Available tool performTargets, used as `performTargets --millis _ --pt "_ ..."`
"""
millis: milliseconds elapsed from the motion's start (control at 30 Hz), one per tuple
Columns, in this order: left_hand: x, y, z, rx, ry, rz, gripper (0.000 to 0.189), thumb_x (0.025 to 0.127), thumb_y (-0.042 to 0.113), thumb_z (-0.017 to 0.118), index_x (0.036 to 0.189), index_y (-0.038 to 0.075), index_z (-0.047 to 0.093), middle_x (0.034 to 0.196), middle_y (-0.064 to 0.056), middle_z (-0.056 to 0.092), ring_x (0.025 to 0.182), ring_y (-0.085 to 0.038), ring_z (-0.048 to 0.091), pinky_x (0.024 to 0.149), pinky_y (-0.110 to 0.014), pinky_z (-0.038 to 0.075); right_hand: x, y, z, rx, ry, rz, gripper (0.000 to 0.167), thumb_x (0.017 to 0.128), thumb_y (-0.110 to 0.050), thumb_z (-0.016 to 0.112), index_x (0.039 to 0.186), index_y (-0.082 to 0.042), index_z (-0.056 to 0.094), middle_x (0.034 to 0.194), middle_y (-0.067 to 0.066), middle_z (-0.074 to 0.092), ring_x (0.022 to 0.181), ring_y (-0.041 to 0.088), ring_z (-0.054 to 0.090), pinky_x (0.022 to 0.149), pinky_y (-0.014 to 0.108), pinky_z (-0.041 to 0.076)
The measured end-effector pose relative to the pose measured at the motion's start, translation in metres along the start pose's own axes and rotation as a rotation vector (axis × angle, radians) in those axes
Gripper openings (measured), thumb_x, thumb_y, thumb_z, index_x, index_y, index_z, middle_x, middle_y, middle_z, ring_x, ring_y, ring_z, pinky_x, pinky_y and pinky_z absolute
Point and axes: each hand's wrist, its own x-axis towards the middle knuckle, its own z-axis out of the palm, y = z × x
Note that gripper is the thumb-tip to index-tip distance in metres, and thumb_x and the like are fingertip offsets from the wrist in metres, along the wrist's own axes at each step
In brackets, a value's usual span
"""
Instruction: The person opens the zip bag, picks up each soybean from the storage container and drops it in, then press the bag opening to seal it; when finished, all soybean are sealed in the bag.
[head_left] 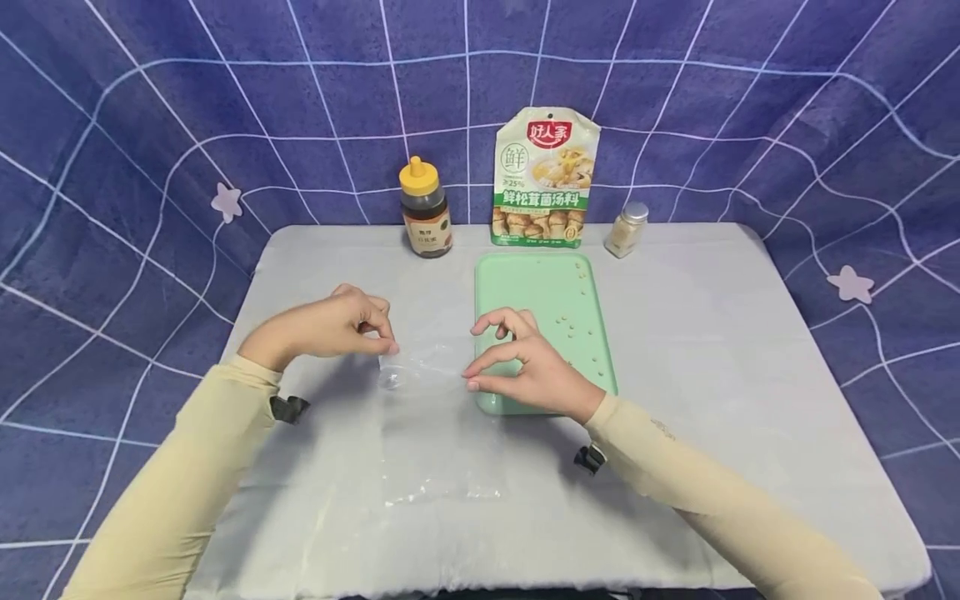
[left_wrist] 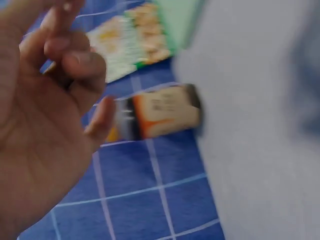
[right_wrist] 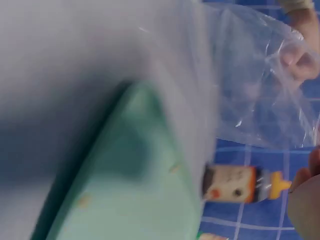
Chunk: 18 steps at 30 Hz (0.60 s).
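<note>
A clear plastic bag (head_left: 431,433) hangs between both hands over the front middle of the table, its top edge stretched sideways. My left hand (head_left: 341,323) pinches the bag's upper left corner between thumb and fingertips. At the upper right corner, my right hand (head_left: 528,364) pinches the edge with thumb and forefinger while its other fingers stay bent apart. That hand is above the left edge of a mint-green tray (head_left: 528,275), which has small pale bits scattered on it. In the right wrist view the bag (right_wrist: 250,75) looks see-through and creased; no contents show in it.
Along the back stand a dark bottle with a yellow cap (head_left: 426,212), a green and white food packet (head_left: 546,179) leaning on the blue gridded cloth (head_left: 315,100), and a small glass jar (head_left: 627,230). A pale cloth (head_left: 712,350) covers the table.
</note>
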Motion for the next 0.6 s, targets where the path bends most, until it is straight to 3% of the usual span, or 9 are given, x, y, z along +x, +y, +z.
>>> performTargets --millis 67,167,267,333,433,600 --pt "0.004 -0.008 0.01 0.178 0.051 0.006 0.01 0.091 0.025 0.078 0.082 0.029 0.079 0.071 0.015 0.041 0.063 -0.003 0.042 0.09 -0.043 0.029 -0.001 0.01 -0.001 -0.063 -0.018 -0.025 0.014 0.085 -0.027 0.085 0.098 -0.028 0.083 0.135 -0.004 0.048 0.121 0.024 0.033 0.094 0.045 0.034" --pt "0.003 -0.014 0.021 0.419 0.134 0.094 0.008 0.088 0.025 0.081 0.081 0.025 0.079 0.073 0.015 0.04 0.066 -0.006 0.045 0.099 -0.051 0.027 -0.002 0.025 -0.001 -0.173 -0.03 -0.089 0.017 0.086 -0.028 0.084 0.103 -0.028 0.083 0.138 0.001 0.048 0.12 0.027 0.035 0.096 0.048 0.033" --pt "0.002 -0.015 0.028 0.554 0.236 0.203 0.01 0.085 0.022 0.083 0.077 0.022 0.076 0.073 0.011 0.038 0.068 -0.012 0.046 0.099 -0.051 0.03 -0.001 0.034 -0.001 -0.249 0.01 -0.141 0.021 0.086 -0.027 0.084 0.107 -0.029 0.081 0.14 0.003 0.048 0.119 0.026 0.036 0.096 0.048 0.031" --pt "0.003 -0.016 0.032 0.593 0.28 0.252 0.012 0.085 0.022 0.083 0.076 0.021 0.075 0.074 0.009 0.038 0.068 -0.015 0.046 0.099 -0.051 0.031 0.001 0.039 -0.002 -0.269 0.051 -0.157 0.023 0.086 -0.027 0.084 0.109 -0.029 0.081 0.14 0.002 0.047 0.119 0.024 0.035 0.097 0.046 0.031" --pt "0.001 -0.015 0.039 0.596 0.302 0.275 0.01 0.086 0.022 0.082 0.078 0.02 0.076 0.074 0.009 0.038 0.069 -0.016 0.047 0.1 -0.05 0.031 0.009 0.043 -0.002 -0.284 0.096 -0.167 0.023 0.086 -0.026 0.084 0.109 -0.028 0.081 0.141 0.003 0.047 0.119 0.024 0.035 0.098 0.044 0.03" --pt "-0.004 -0.012 0.044 0.557 0.321 0.257 0.006 0.09 0.023 0.079 0.084 0.02 0.079 0.076 0.01 0.04 0.072 -0.015 0.048 0.102 -0.049 0.028 0.02 0.049 0.002 -0.371 0.059 -0.156 0.015 0.086 -0.031 0.085 0.1 -0.029 0.083 0.14 0.005 0.049 0.118 0.026 0.036 0.099 0.045 0.027"
